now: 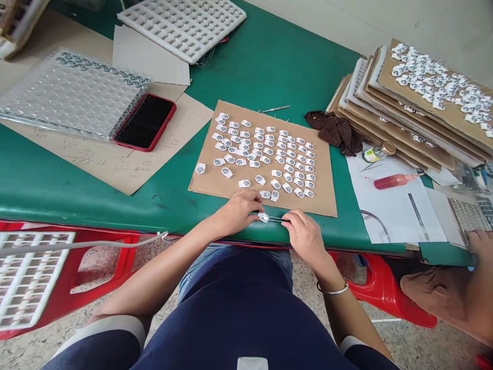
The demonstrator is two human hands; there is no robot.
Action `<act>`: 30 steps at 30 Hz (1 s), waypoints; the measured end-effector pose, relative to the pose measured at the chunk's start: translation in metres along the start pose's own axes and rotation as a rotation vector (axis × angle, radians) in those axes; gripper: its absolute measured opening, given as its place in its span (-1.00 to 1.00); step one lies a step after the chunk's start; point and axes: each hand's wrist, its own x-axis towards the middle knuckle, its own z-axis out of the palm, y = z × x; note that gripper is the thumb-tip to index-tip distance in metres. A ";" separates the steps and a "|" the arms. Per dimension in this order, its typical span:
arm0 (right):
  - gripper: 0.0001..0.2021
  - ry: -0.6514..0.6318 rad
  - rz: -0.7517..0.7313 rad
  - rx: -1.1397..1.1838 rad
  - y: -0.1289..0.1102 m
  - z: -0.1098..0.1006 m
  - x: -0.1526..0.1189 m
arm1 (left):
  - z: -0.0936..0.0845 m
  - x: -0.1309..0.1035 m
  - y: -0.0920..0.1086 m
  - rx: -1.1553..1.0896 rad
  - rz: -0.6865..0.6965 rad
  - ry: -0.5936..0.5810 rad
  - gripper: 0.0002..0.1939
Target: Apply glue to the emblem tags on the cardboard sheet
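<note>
Between the thumb and fingers of my left hand (243,211) is a small white tagged piece (264,217) with a round metallic centre, held just off the near edge of the cardboard sheet. My right hand (304,231) pinches thin metal tweezers (278,219), whose tips point left and reach the piece. Several similar white pieces lie in loose rows on the brown cardboard sheet (239,190), more tightly grouped at its right side. A second pair of tweezers (276,109) rests beyond the sheet's far edge.
On the green table (277,67) are a red-cased phone (145,122), a clear plastic tray (84,97), a white grid tray (185,25), a dark cloth (335,132), a glass jar (379,152), a red bottle (393,181) and stacked boards (385,103). Another person's hand (481,246) shows at right.
</note>
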 end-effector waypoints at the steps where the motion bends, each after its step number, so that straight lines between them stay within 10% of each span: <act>1: -0.85 0.001 -0.003 0.005 0.000 0.000 0.000 | 0.000 0.000 0.000 0.000 -0.002 -0.003 -0.86; 23: -0.81 -0.025 0.026 -0.078 -0.009 -0.005 0.001 | 0.000 0.000 0.001 0.011 0.011 0.013 -0.87; 30: -0.83 -0.078 0.042 -0.075 -0.010 -0.008 0.006 | -0.006 -0.008 0.002 0.153 0.265 -0.043 -0.75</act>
